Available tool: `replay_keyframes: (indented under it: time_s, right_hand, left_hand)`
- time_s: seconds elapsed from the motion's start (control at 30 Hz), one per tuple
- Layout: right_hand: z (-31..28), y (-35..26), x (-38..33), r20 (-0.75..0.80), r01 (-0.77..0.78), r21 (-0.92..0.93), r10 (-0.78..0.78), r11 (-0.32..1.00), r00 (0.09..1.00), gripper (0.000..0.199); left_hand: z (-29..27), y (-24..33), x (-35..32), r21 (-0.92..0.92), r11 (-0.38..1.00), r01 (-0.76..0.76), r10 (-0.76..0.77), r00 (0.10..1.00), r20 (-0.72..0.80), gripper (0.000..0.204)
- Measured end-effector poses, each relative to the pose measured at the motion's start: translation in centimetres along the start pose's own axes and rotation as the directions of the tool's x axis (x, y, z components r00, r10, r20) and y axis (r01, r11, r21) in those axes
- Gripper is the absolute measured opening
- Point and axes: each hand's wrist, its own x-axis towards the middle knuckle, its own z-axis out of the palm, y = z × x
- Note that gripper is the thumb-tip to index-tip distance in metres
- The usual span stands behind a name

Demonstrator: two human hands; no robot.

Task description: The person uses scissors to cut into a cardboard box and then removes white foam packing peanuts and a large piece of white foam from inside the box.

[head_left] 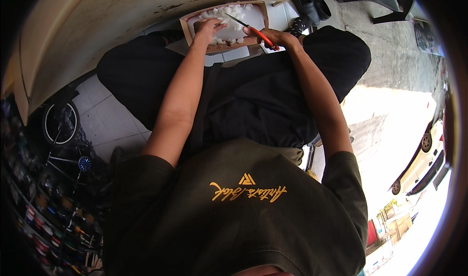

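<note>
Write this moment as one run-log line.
left hand: over shallow box, grip unclear | right hand: holding orange-handled scissors, pointed end over box | white pieces: scattered in box

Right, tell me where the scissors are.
In the head view, near top centre, the scissors are in the right hand, tip pointing up-left over the box of white pieces.

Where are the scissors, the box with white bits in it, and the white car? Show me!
Scissors (263, 37): head view, on the orange handle.
Box (234, 46): head view, on its lower-side wall.
White car (418, 166): head view, far right, on its side.
</note>
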Motion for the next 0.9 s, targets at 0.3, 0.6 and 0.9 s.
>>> replay_keyframes:
  time_s: [0.3, 0.6, 0.9]
  right_hand:
    - [0.5, 0.2, 1.4, 0.065, -0.021, 0.064, 0.017, 0.998, 0.998, 0.127]
    - [0.9, -0.5, 0.9, 0.04, 0.03, 0.142, -0.036, 0.989, 0.999, 0.133]
    - [0.9, 0.4, 2.8, -0.004, 0.07, 0.112, -0.07, 0.991, 0.998, 0.136]
  left_hand:
    - [0.8, 0.0, 1.4, -0.185, 0.983, -0.003, 0.005, 1.0, 0.01, 0.012]
    - [1.5, -0.3, -0.3, -0.069, 0.985, -0.156, 0.156, 0.988, 0.008, 0.014]
    - [2.3, 0.1, -1.2, 0.01, 0.991, -0.133, 0.132, 0.99, 0.046, 0.021]
